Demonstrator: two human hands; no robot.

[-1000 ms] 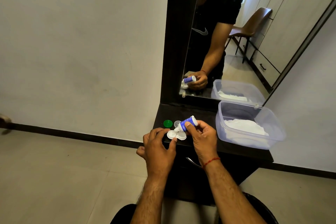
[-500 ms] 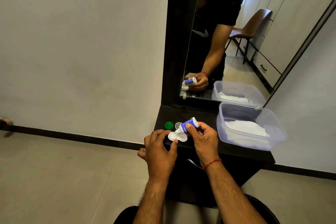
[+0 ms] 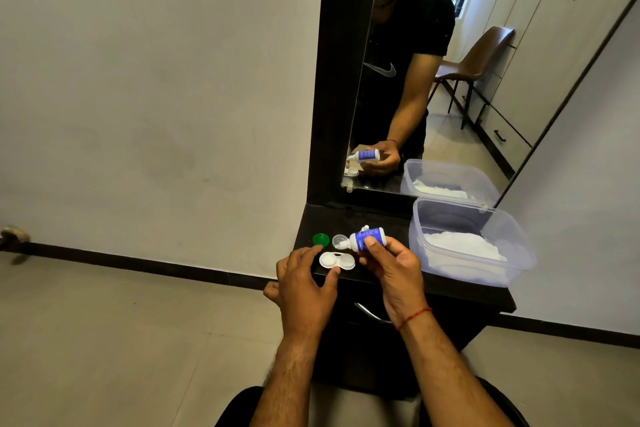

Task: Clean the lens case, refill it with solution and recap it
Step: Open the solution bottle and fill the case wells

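Head cam, right hand (image 3: pixel 391 263) pinching solution bottle (image 3: pixel 367 239), left hand (image 3: pixel 304 282) steadying lens case (image 3: pixel 337 260)

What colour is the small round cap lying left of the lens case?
Green, seen clearly in the head view.

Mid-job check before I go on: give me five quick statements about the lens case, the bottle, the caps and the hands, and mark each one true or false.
1. The right hand holds the solution bottle tipped, nozzle pointing left. True.
2. The lens case has both caps screwed on. False: both wells are open, and the green cap and clear cap lie on the counter behind it.
3. The left hand steadies the lens case with its fingertips. True.
4. The plastic tub stands left of the case. False: it is on the right, with white cloth inside.
5. The bottle stands upright on the counter. False: it is held above it.
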